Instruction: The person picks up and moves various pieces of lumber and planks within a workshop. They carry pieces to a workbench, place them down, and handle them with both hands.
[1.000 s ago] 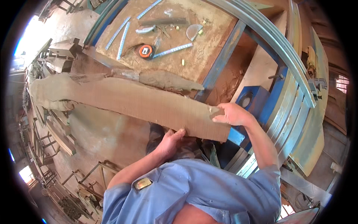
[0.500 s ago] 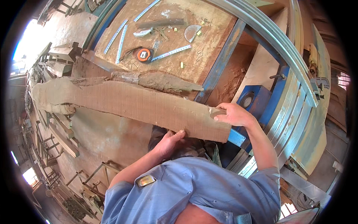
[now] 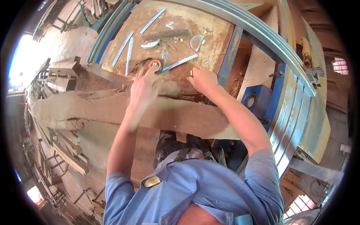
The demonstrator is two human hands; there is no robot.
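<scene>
Plank (image 3: 180,116) rough-edged; left fingers (image 3: 143,74) blurred at roundish tape measure (image 3: 158,63), grip unclear; right fingers (image 3: 198,72) pinching yellow stub (image 3: 191,72).

From where I stand, I see a person in a blue shirt (image 3: 221,183). It is wrinkly, with short sleeves (image 3: 258,163) and an open neck. A little shiny gold rectangle (image 3: 152,182) shows on the left chest. The dark pants (image 3: 165,147) look dusty. The fingers (image 3: 198,72) are bare.
</scene>
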